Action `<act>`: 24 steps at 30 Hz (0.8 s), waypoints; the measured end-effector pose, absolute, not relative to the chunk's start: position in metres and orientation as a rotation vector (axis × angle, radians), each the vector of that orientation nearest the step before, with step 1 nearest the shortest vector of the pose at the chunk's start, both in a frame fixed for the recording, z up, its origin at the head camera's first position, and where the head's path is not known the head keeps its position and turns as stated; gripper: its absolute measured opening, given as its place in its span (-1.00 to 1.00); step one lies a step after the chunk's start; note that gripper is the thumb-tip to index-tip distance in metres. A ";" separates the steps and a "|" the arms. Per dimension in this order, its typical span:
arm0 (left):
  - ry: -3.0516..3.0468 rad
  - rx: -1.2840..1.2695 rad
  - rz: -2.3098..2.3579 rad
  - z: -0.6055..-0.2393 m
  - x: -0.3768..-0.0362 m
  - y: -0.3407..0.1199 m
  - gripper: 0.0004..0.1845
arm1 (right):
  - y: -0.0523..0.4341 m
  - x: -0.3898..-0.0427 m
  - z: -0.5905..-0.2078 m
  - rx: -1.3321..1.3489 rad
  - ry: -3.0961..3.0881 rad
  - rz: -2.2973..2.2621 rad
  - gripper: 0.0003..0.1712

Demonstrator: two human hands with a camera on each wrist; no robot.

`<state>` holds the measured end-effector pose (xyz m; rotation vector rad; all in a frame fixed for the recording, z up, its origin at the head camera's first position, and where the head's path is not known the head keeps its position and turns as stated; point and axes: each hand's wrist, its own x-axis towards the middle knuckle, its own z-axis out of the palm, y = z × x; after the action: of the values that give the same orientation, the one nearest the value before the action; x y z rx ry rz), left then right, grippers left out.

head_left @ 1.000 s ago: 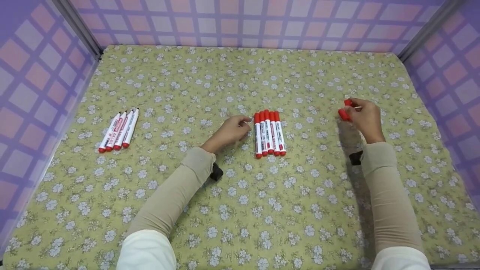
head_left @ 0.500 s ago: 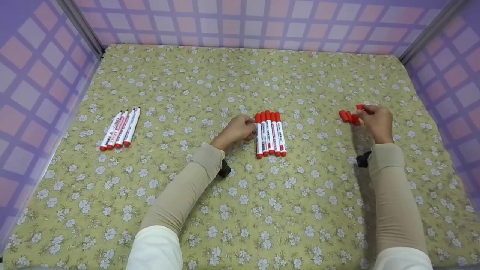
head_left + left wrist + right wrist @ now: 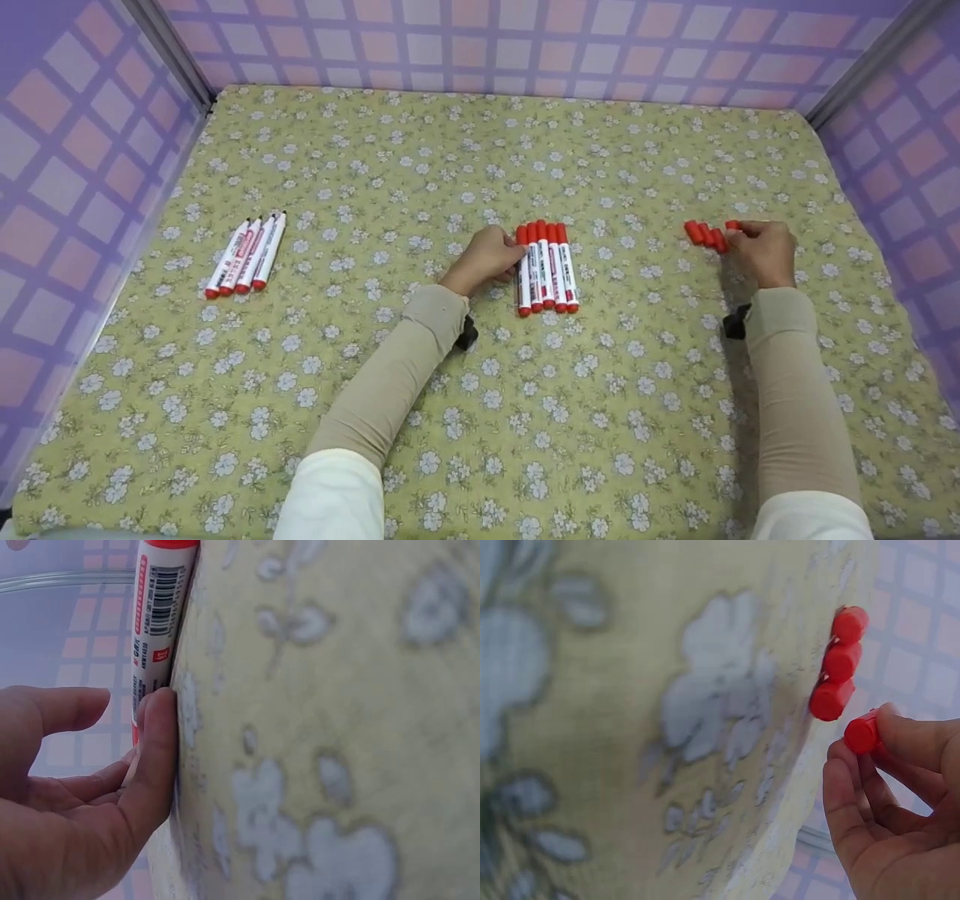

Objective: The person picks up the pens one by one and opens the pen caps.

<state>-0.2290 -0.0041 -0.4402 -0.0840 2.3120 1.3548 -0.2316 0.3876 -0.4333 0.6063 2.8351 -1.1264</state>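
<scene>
A row of several capped red-and-white markers [image 3: 546,266] lies mid-cloth. My left hand [image 3: 501,255] rests at its left side, a fingertip touching the leftmost marker [image 3: 154,637]. In the left wrist view the thumb [image 3: 52,706] stands apart from that marker. To the right, three loose red caps [image 3: 703,233] lie side by side. Just beside them my right hand [image 3: 750,238] pinches a fourth red cap [image 3: 862,733] between thumb and fingers. The three caps [image 3: 840,660] sit close above it in the right wrist view.
Several uncapped markers [image 3: 247,255] lie together at the far left of the flowered cloth [image 3: 480,420]. Purple checked walls [image 3: 67,165] close in the left, back and right sides.
My left hand slid right until it touched the leftmost capped marker. My right hand moved right and down with a cap; three caps now lie in a row beside it.
</scene>
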 end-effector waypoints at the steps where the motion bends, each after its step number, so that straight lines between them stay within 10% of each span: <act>1: 2.317 -0.080 1.348 -0.440 -0.229 -0.003 -0.81 | 0.388 -0.232 -0.434 0.598 2.838 -1.115 -0.46; 24: 2.308 -0.075 1.374 -0.442 -0.230 0.001 -0.91 | 0.391 -0.234 -0.436 0.563 2.767 -1.040 -0.45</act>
<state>-0.2300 0.0013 -0.4419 -0.0749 2.3079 1.3744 -0.2339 0.3907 -0.4364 0.5627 2.7672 -1.0402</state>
